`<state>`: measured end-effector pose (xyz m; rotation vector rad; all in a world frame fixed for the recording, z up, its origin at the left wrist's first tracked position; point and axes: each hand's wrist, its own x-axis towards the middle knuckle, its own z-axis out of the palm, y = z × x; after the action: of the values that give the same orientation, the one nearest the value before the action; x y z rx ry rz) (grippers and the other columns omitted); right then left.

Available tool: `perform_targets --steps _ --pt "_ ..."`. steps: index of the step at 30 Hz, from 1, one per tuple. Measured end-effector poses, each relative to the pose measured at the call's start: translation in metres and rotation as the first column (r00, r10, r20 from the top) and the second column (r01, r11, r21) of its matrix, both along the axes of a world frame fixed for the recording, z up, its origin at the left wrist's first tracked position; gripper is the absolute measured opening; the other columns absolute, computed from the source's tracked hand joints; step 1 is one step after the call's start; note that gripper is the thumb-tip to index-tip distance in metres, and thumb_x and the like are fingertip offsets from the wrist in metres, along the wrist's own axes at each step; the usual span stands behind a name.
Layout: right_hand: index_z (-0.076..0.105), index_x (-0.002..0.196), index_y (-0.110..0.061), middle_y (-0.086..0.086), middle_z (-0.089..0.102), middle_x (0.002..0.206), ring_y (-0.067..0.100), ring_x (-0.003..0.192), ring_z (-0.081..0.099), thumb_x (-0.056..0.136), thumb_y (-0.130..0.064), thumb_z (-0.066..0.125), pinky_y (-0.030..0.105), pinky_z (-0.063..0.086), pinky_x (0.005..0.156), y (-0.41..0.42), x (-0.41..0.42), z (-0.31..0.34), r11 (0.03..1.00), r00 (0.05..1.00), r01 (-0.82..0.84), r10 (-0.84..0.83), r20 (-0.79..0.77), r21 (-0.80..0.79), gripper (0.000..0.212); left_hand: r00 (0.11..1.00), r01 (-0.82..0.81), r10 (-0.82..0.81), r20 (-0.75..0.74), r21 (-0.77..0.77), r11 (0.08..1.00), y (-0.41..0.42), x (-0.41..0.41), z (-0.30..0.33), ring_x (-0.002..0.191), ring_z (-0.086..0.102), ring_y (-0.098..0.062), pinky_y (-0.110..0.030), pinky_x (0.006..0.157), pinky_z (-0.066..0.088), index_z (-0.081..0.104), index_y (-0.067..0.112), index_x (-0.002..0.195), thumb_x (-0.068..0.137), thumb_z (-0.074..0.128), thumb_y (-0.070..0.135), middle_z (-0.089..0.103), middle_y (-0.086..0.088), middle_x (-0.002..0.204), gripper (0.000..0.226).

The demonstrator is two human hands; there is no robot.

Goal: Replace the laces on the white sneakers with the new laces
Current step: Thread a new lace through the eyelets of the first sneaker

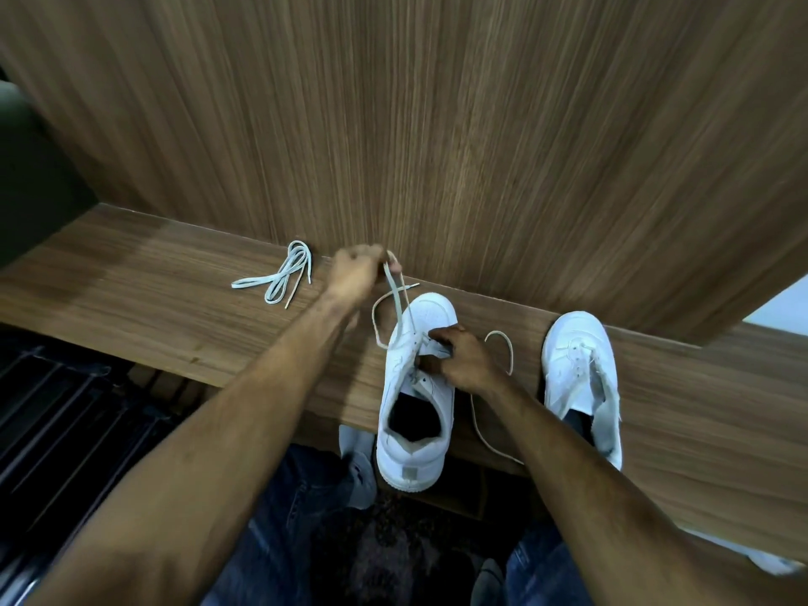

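Note:
Two white sneakers stand toe-first toward the wall on a wooden shelf (153, 308). The nearer sneaker (413, 404) hangs its heel over the shelf's front edge. My right hand (459, 358) pinches its tongue and eyelet area. My left hand (358, 269), raised above the toe, is closed on a cream lace (395, 295) that runs taut down to the eyelets and loops to the left. The lace's other end (485, 413) trails across the shelf on the right. The second sneaker (581, 378) stands farther right without a lace. A bundled white lace (280, 277) lies to the left.
A tall wood-grain panel (437, 124) rises right behind the shelf. Below the front edge are my jeans-clad legs (284, 518) and a grey cloth (358, 465). Dark slatted furniture (65, 422) fills the lower left.

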<state>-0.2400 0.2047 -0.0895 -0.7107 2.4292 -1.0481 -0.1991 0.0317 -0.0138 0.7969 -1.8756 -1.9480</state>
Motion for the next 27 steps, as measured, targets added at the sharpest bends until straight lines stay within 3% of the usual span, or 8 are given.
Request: perform_targets --steps 6,14,17,19,21,22,24,27 --pt "0.056 0.131 -0.008 0.005 0.051 0.130 0.019 0.120 0.051 0.077 -0.038 0.078 0.024 0.039 0.094 0.003 -0.004 -0.007 1.000 1.000 -0.005 0.005 0.029 0.012 0.065 0.948 -0.079 0.126 -0.293 0.167 0.983 -0.025 -0.007 0.068 0.075 0.060 -0.020 -0.024 0.057 0.040 0.061 0.013 0.073 0.087 0.043 0.010 0.068 -0.009 0.080 0.023" --pt "0.060 0.127 -0.008 0.008 0.054 0.131 0.022 0.121 0.053 0.091 -0.019 0.064 0.021 0.036 0.095 0.008 -0.005 -0.009 1.000 0.998 -0.017 0.018 -0.068 0.023 0.037 0.969 -0.102 0.149 -0.197 0.234 0.967 -0.034 0.006 0.060 0.077 0.068 -0.017 -0.026 0.062 0.043 0.059 0.016 0.085 0.090 0.042 0.016 0.075 -0.004 0.086 0.017" --pt "0.061 0.125 -0.013 0.006 0.058 0.122 0.023 0.111 0.057 0.090 -0.034 0.064 0.023 0.039 0.088 0.017 0.003 -0.019 0.992 0.972 0.094 -0.073 -0.223 0.084 0.041 0.965 -0.137 0.186 -0.185 0.250 0.959 -0.039 0.012 0.059 0.077 0.069 -0.018 -0.026 0.062 0.044 0.057 0.016 0.088 0.090 0.042 0.015 0.076 -0.005 0.086 0.015" --pt "0.066 0.111 -0.017 0.005 0.067 0.103 0.025 0.098 0.062 0.087 -0.049 0.061 0.031 0.046 0.084 0.022 0.007 -0.021 0.973 0.956 0.197 -0.163 -0.245 0.119 0.040 0.958 -0.166 0.214 -0.191 0.236 0.957 -0.039 0.012 0.059 0.066 0.067 -0.016 -0.026 0.062 0.045 0.057 0.016 0.088 0.090 0.046 0.010 0.074 -0.004 0.075 0.013" --pt "0.063 0.082 -0.022 0.000 0.065 0.070 0.024 0.073 0.064 0.087 -0.053 0.059 0.032 0.047 0.067 0.026 0.007 -0.017 0.966 0.970 0.211 -0.188 -0.154 0.151 0.032 0.957 -0.178 0.216 -0.194 0.197 0.964 -0.039 0.013 0.060 0.056 0.062 -0.014 -0.026 0.059 0.045 0.060 0.014 0.090 0.090 0.049 0.004 0.069 -0.001 0.061 0.015" --pt "0.061 0.079 -0.023 -0.001 0.063 0.061 0.022 0.063 0.063 0.088 -0.048 0.061 0.032 0.047 0.060 0.026 0.006 -0.014 0.968 0.979 0.205 -0.201 -0.043 0.143 0.027 0.961 -0.175 0.206 -0.186 0.172 0.969 -0.039 0.012 0.061 0.054 0.060 -0.013 -0.025 0.056 0.043 0.060 0.014 0.092 0.091 0.049 0.003 0.068 0.001 0.057 0.016" --pt "0.063 0.090 -0.020 0.003 0.063 0.058 0.020 0.050 0.058 0.086 -0.025 0.066 0.034 0.048 0.049 0.026 0.004 -0.004 0.969 0.946 0.236 -0.247 0.211 0.076 0.007 0.969 -0.146 0.170 -0.181 0.141 0.979 -0.038 0.013 0.067 0.054 0.058 -0.012 -0.025 0.054 0.042 0.060 0.015 0.095 0.093 0.048 0.004 0.066 0.003 0.057 0.016" --pt "0.061 0.097 -0.008 0.006 0.057 0.057 0.011 0.040 0.047 0.086 0.004 0.056 0.022 0.034 0.039 0.032 -0.002 0.027 0.962 0.896 0.273 -0.248 0.369 -0.016 0.017 0.967 -0.091 0.118 -0.226 0.125 0.988 -0.034 0.017 0.083 0.055 0.059 -0.012 -0.025 0.055 0.046 0.059 0.016 0.095 0.095 0.048 0.006 0.067 0.002 0.064 0.015"
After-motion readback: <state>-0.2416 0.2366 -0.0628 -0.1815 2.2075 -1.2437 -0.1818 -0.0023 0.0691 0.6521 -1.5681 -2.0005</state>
